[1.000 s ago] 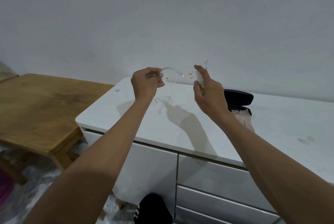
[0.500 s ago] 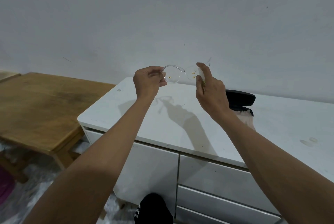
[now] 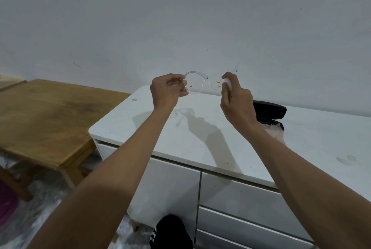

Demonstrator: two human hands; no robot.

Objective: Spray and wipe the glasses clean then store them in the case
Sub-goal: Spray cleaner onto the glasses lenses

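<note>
Clear-framed glasses (image 3: 195, 86) with yellow specks on both lenses are held up above the white cabinet. My left hand (image 3: 166, 92) pinches them at their left end. My right hand (image 3: 239, 104) grips a small pale spray bottle (image 3: 227, 84) right next to the right lens, with the index finger curled over its top. Most of the bottle is hidden in the hand. A black glasses case (image 3: 271, 110) lies open on the cabinet behind my right wrist, and a pale cloth (image 3: 276, 131) sits at its front.
The white cabinet top (image 3: 140, 128) has drawers below and a plain wall behind. A low wooden table (image 3: 50, 116) stands to the left. A dark sock-covered foot (image 3: 170, 232) shows at the bottom edge.
The glasses have swung round so both lenses face me, and my right hand with the bottle has closed in on the right lens.
</note>
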